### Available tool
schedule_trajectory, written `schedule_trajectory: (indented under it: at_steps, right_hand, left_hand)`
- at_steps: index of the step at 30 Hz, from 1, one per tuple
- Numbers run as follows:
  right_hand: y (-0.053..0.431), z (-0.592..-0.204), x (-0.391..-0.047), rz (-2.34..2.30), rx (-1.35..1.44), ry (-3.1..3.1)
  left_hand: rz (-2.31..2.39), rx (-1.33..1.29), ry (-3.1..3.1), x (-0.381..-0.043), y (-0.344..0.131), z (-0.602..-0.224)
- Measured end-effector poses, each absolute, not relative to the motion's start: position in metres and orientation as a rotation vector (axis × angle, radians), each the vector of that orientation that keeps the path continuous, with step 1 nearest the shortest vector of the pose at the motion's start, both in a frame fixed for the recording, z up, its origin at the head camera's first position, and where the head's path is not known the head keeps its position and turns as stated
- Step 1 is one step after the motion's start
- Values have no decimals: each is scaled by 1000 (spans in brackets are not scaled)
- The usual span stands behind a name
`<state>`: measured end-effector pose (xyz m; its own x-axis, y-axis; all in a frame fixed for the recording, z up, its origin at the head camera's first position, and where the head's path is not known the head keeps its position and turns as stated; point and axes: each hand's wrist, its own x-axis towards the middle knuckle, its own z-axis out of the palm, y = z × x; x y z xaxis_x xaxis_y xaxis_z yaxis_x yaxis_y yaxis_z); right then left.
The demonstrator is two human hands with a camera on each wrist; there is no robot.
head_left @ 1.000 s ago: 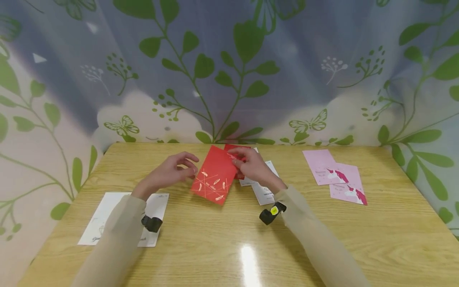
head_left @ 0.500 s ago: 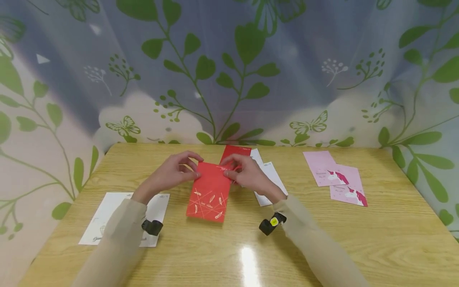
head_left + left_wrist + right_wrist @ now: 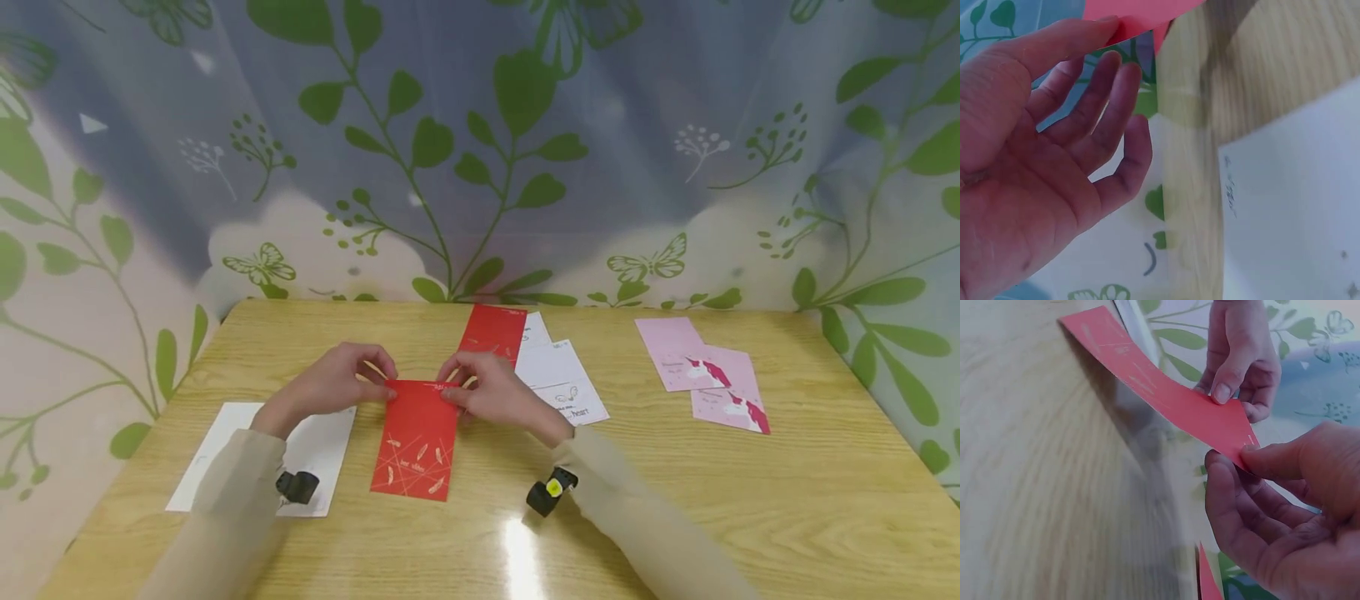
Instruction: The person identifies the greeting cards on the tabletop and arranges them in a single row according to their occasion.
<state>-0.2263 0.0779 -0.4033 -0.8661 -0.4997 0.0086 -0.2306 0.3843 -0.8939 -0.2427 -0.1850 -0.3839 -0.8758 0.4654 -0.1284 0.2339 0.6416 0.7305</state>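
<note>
A red card with gold feather prints is held between both hands near the middle of the table. My left hand pinches its far left corner, thumb on top. At the far right corner, my right hand pinches it between thumb and fingers. In the right wrist view the red card bends slightly, its far edge raised off the wood. The left wrist view catches only a piece of the red card by the left thumb, with the other fingers spread loosely below.
A second red card lies at the back, overlapping white cards with printed drawings. Two pink unicorn cards overlap at the right. White cards lie at the left, partly under my left forearm. A patterned curtain hangs behind the table.
The red card has come nearer and turned straighter. My left hand, earlier apart from it, now pinches its left corner. The right hand has moved left and nearer with the card.
</note>
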Motion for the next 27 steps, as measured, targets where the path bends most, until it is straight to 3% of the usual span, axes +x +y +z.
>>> schedule_trajectory:
  at_steps: [10,27]
  right_hand:
    - [55,-412,-228,-1170,-800,2642]
    - [31,-418,-231,-908,-803,2729]
  left_hand:
    - [905,526,2654,-237,-197,-389]
    - [734,548,2736,-237,-208,-401]
